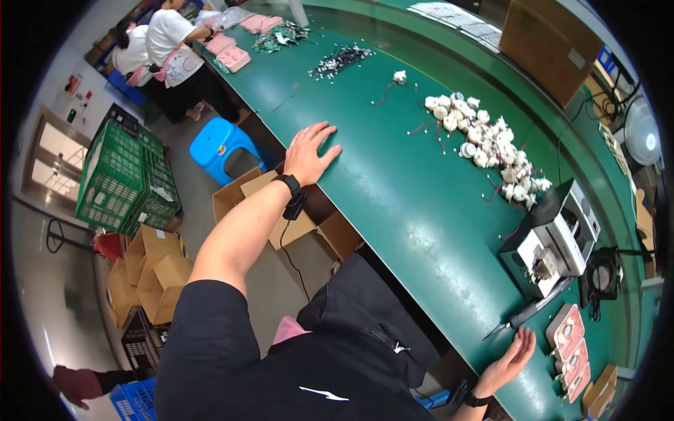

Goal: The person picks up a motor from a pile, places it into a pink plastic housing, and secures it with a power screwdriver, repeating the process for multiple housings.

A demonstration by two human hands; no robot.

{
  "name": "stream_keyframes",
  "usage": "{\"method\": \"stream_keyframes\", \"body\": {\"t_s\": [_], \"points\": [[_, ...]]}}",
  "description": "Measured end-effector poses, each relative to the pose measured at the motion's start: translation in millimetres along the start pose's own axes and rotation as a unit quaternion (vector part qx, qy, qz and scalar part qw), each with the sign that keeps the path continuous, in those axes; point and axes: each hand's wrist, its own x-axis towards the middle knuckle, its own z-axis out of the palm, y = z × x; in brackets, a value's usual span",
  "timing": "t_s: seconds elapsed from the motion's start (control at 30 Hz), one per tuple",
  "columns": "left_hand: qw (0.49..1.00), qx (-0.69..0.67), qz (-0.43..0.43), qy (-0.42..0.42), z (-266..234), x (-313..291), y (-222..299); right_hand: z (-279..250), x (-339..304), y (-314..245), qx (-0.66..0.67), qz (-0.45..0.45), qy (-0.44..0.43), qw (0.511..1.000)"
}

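Observation:
My left hand [307, 154] rests at the near edge of the green table [393, 210], fingers spread, with nothing in it. My right hand [509, 363] lies at the table's lower right, fingers stretched out and holding nothing visible. Just beyond it lies a black-handled tool like a soldering iron [528, 309], its thin tip pointing left. Pink moulded plastic parts [571, 351] stand in a row to the right of this hand. A grey and black bench machine [554, 242] sits farther up. Beyond the machine spreads a heap of small white round parts with thin wires [488, 137].
Small black and white pieces [340, 62], green pieces [282, 36] and pink parts [232, 56] lie at the table's far end. Two people stand there. A blue stool [223, 149], cardboard boxes [160, 274] and green crates [119, 172] occupy the floor at left.

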Motion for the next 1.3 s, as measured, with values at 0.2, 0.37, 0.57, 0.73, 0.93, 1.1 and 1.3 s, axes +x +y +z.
{"method": "stream_keyframes", "body": {"t_s": [0.2,0.37,0.57,0.73,0.93,1.1,1.3], "points": [[1.000,0.016,-0.018,0.009,-10,-16,2,-2,-3,5,0.030,0.010,-0.013,0.999],[0.999,0.015,-0.031,-0.017,-9,-19,14,-13,-11,-10,-0.028,-0.049,-0.004,0.998],[1.000,0.013,-0.005,-0.019,-8,-8,11,-18,-10,-5,-0.017,-0.053,-0.020,0.998],[1.000,0.008,-0.013,-0.027,-11,-15,13,-20,-10,0,-0.004,-0.048,-0.018,0.999],[0.999,0.012,-0.021,-0.042,-14,-23,13,-22,-21,3,0.004,-0.031,-0.020,0.999],[0.999,0.010,-0.022,-0.036,-15,-22,11,-18,-16,1,0.020,-0.019,-0.022,0.999],[0.999,-0.007,-0.015,-0.031,-5,-12,8,-42,-9,-9,-0.032,0.005,0.044,0.998]]}}
